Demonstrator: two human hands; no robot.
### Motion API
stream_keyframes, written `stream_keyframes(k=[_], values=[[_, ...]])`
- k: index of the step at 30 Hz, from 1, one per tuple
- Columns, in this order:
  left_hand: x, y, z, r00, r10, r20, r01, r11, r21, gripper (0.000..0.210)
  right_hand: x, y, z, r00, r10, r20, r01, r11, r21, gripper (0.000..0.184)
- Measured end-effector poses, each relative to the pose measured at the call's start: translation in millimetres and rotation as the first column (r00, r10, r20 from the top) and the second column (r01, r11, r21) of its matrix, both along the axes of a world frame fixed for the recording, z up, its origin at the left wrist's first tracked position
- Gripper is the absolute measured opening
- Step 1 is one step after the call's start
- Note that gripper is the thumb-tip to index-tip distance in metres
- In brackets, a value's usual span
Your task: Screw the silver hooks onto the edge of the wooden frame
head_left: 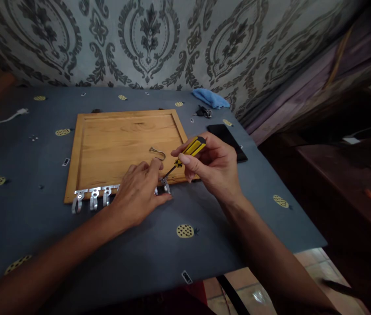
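Note:
A yellow-and-black screwdriver [190, 152] is held in my right hand [220, 164], tilted down to the left. Its tip meets a metal hook [165, 185] at the front edge of a wooden board [123, 140]. My left hand [139, 190] lies over that edge, fingers bent on the board and thumb below beside the hook, gripping there; its palm hides part of the row. Several more silver metal hooks [94, 199] line the edge to the left, hanging past it. One loose hook [157, 152] lies on the board, just beyond my left fingertips.
The board rests on a table with a grey pineapple-print cover [221, 245]. To the right are a black phone [228, 142], keys [203, 112] and a blue cloth [211, 98]. Small screws [33, 138] and a white cable [3, 119] lie at left. A patterned wall rises behind.

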State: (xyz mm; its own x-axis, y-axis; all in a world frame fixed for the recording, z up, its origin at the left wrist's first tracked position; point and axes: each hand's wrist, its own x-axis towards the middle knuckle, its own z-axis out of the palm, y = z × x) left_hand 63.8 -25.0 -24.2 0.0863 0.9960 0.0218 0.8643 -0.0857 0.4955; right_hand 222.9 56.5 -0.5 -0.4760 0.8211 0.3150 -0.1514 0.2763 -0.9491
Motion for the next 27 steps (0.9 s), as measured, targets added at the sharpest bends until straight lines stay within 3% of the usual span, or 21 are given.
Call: stream_keyframes(k=[13,17,20,27], values=[[0.7,0.7,3.1,1.0,-0.004,0.001,0.004,1.0,-0.021,0.048,1.9,-0.5,0.1,1.0,-0.01,0.014,0.01,0.999,0.031,0.021],[0.5,0.7,1.3,1.0,-0.002,-0.003,0.002,1.0,-0.002,0.048,4.5,1.7,0.1,0.999,0.042,0.007,-0.042,0.998,0.036,0.019],[-0.1,0.4,-1.1,1.0,-0.002,-0.009,0.002,0.999,0.033,0.048,7.2,2.4,0.8,0.997,0.056,0.049,-0.058,0.998,0.035,0.026],[-0.1,-0.3,-0.1,1.0,-0.001,0.002,0.001,1.0,0.019,0.049,1.3,-1.4,-0.5,1.0,-0.003,0.011,0.003,1.0,0.027,0.023]])
